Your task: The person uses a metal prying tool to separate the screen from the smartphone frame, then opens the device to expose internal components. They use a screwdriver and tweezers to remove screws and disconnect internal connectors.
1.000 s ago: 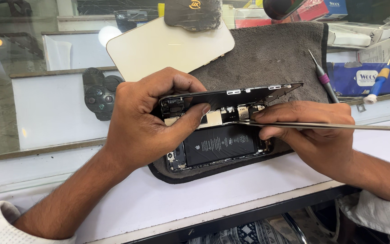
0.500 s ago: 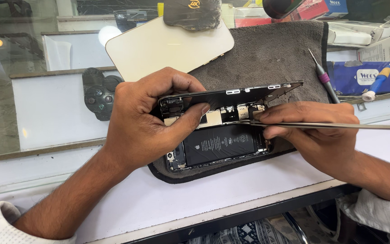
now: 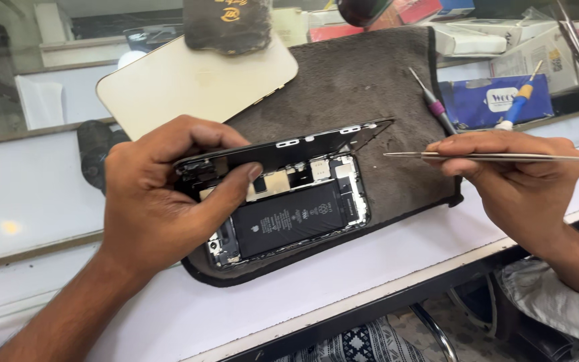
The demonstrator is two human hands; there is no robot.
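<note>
An opened smartphone (image 3: 296, 218) lies on a dark grey mat (image 3: 363, 87), its black battery and circuit boards showing. My left hand (image 3: 162, 194) grips the lifted screen panel (image 3: 289, 151) by its left end and holds it tilted up over the phone body, thumb pressing on the inside. My right hand (image 3: 514, 181) is shut on thin metal tweezers (image 3: 437, 156). Their tips point left and hover just right of the phone, clear of it.
A cream phone back cover (image 3: 189, 84) lies at the mat's far left corner, with a dark pouch (image 3: 226, 23) on it. A purple-collared screwdriver (image 3: 430, 102) rests on the mat. A blue box (image 3: 494, 100) with a blue-handled tool and white boxes (image 3: 477, 37) stand behind.
My right hand has drawn the tweezers out of the phone and moved right, away from it. My left hand still holds the screen panel tilted up.
</note>
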